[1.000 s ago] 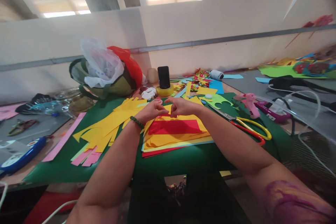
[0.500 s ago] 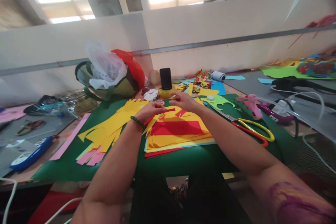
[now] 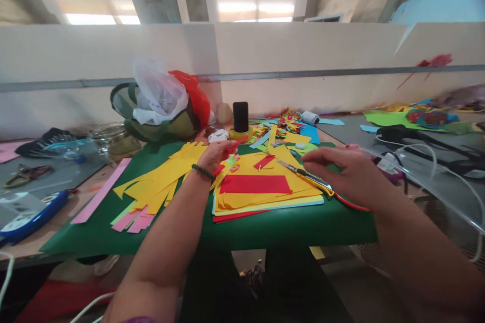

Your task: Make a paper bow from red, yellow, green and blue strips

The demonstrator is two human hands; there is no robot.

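My left hand (image 3: 216, 155), with a green bead bracelet at the wrist, is closed in a pinch on a small red paper piece (image 3: 232, 146) above the far left corner of a paper stack. The stack (image 3: 265, 197) is mostly yellow sheets with a red rectangle (image 3: 255, 184) on top. My right hand (image 3: 346, 174) hovers low at the stack's right edge with fingers stretched out to the left, over the handles of yellow and red scissors (image 3: 303, 174). The scissor blades point left across the yellow paper.
A green mat (image 3: 113, 222) covers the table. Cut yellow strips (image 3: 162, 176) and pink strips (image 3: 132, 222) lie on its left. A phone (image 3: 240, 116) stands at the back beside plastic bags (image 3: 159, 93). White cables (image 3: 417, 146) run at right.
My right hand left the spot beside my left hand and swung right to the scissors. My left hand kept the red piece. The view shifted slightly.
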